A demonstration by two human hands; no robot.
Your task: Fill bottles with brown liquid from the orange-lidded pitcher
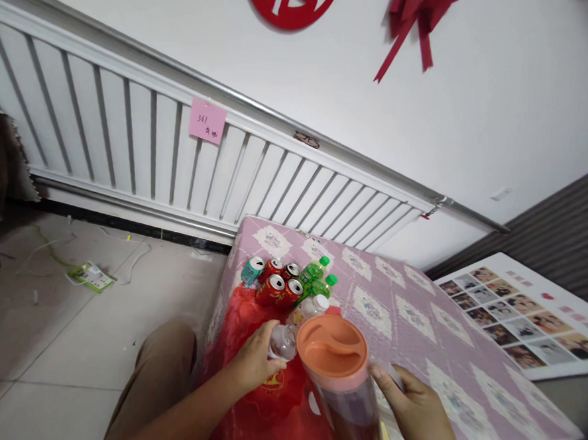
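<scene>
My left hand (255, 358) is wrapped round a clear bottle (283, 342) with an open mouth, held over the red cloth (247, 410). My right hand (407, 403) grips the handle of a clear pitcher (350, 403) with an orange lid (333, 345). Brownish liquid fills its lower part. The pitcher's top is beside the bottle's mouth; whether they touch is unclear. Just beyond the hands stand several opened cans (271, 289), mostly red, two green bottles (315, 272) and a white-capped bottle (313, 307).
A pink patterned cover (382, 318) lies over the surface. Behind runs a white radiator (168, 152) with a pink note (207, 120). A photo board (522, 313) leans at the right. Cables and a power strip (91, 276) lie on the left floor, beyond my knee (166, 358).
</scene>
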